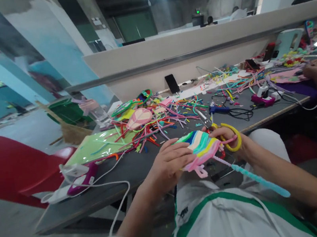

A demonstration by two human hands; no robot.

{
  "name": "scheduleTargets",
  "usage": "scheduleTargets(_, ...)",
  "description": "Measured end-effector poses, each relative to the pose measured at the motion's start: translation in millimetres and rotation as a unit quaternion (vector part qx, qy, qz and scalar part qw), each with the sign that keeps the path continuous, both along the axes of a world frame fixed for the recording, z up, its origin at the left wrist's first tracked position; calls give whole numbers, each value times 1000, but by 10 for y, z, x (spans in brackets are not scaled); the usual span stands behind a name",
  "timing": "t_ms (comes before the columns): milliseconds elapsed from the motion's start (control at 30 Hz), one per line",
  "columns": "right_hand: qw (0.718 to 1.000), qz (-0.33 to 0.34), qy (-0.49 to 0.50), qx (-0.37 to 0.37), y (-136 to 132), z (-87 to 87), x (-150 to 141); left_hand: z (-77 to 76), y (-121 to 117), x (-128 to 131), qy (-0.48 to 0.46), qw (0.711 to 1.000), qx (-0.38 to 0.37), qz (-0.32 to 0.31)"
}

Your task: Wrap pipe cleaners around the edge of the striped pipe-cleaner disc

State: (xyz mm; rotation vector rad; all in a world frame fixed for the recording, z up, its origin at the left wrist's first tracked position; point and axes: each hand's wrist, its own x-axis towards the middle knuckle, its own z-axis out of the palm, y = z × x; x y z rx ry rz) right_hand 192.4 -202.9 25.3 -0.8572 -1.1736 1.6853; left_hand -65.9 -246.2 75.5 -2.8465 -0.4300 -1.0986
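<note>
My left hand point(170, 162) is closed on the left side of a striped pipe-cleaner piece point(203, 143) with bands of blue, cream, teal, yellow and pink. At the piece's right edge is my right hand point(235, 138), its fingers curled around yellow-handled scissors point(238, 138). The scissors' metal blades point up and away over the table edge. From the piece's lower side a pink pipe-cleaner stem, wrapped in light blue fuzzy stem point(261, 180), hangs toward my lap. A small pink loop point(201, 171) also sticks out below. The right fingertips are partly hidden.
Pipe cleaners and offcuts point(173, 116) litter the grey table point(119, 172). A phone point(172, 83) leans on the partition. Nearby lie a blue glue gun point(219, 109), purple power strips, cables and a clear bottle point(99, 114). A red chair point(13, 169) stands left; a co-worker's hands point(316, 71) work at right.
</note>
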Motion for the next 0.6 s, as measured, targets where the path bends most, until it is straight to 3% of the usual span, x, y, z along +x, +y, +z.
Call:
scheduleTargets(133,998,-11,56,12,54,91,146,-102,-44,43,-13,999,50,-9)
scheduleTargets(200,996,-53,52,42,24,134,199,-120,-67,48,-49,999,9,6)
scheduleTargets(267,992,-105,22,72,-51,115,250,-118,-86,50,-121,987,-75,73)
scheduleTargets(367,984,-141,8,109,-230,-78,348,-95,-98,62,-211,930,-233,192)
scheduleTargets(433,967,-205,-56,140,-385,-274,423,-87,-99,86,-235,897,-304,221)
scheduleTargets(500,942,-247,-154,165,-564,-447,482,-107,-95,125,-248,888,-311,230)
scheduleTargets(567,901,-269,-261,221,-747,-550,494,-159,-88,174,-264,897,-255,245)
scheduleTargets(600,881,-248,-316,250,-829,-571,474,-194,-84,200,-269,905,-214,250)
